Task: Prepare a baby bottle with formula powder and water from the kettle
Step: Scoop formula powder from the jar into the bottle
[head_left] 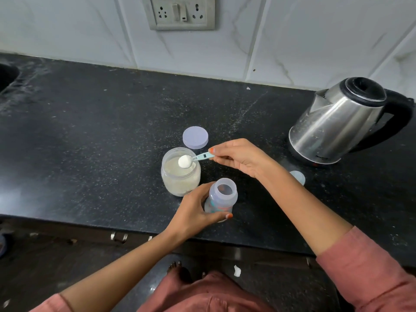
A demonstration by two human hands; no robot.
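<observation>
An open clear baby bottle (222, 194) stands upright on the black counter (90, 143), and my left hand (193, 212) grips its lower body. Just behind it is an open jar of formula powder (180, 174). My right hand (238, 157) pinches the handle of a light blue scoop (193, 159), whose bowl is heaped with white powder and hangs over the jar's mouth. A steel kettle (337, 122) with a black lid and handle sits on its base at the right.
The jar's pale lilac lid (195, 137) lies flat behind the jar. A clear bottle cap (298, 176) rests by the kettle, partly hidden by my right forearm. A sink edge (6, 75) shows at far left, a wall socket (181, 12) above.
</observation>
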